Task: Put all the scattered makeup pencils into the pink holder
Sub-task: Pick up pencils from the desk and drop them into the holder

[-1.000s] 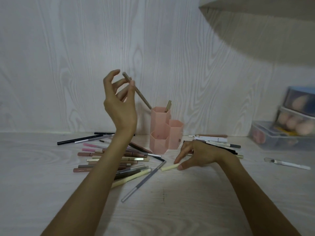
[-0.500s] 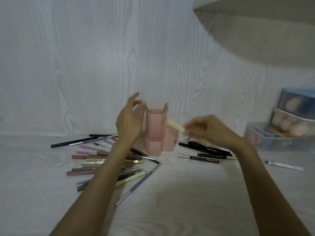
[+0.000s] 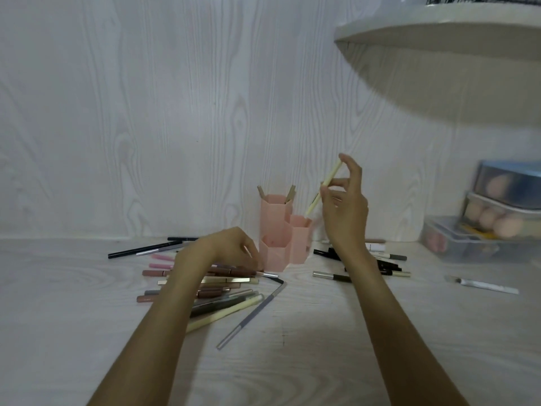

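Observation:
The pink holder (image 3: 281, 247) of three hexagonal tubes stands near the wall, with two brown pencils (image 3: 289, 194) sticking out of its tallest tube. My right hand (image 3: 345, 212) is raised beside it, pinching a cream pencil (image 3: 325, 190) whose lower tip hangs over the middle tube. My left hand (image 3: 231, 247) is low on the table, fingers curled down onto a brown pencil (image 3: 234, 271) in the left pile (image 3: 210, 288). Whether it grips that pencil is hidden. More dark pencils (image 3: 386, 265) lie to the holder's right.
A long grey pencil (image 3: 251, 312) lies diagonally in front. A silver tube (image 3: 483, 285) lies at the right. Clear boxes with makeup sponges (image 3: 486, 227) stand at the far right. A white shelf (image 3: 439, 33) juts out above the right side.
My left hand dropped its brown pencil into the tallest tube and came down onto the left pile. My right hand lifted the cream pencil from the table up over the holder.

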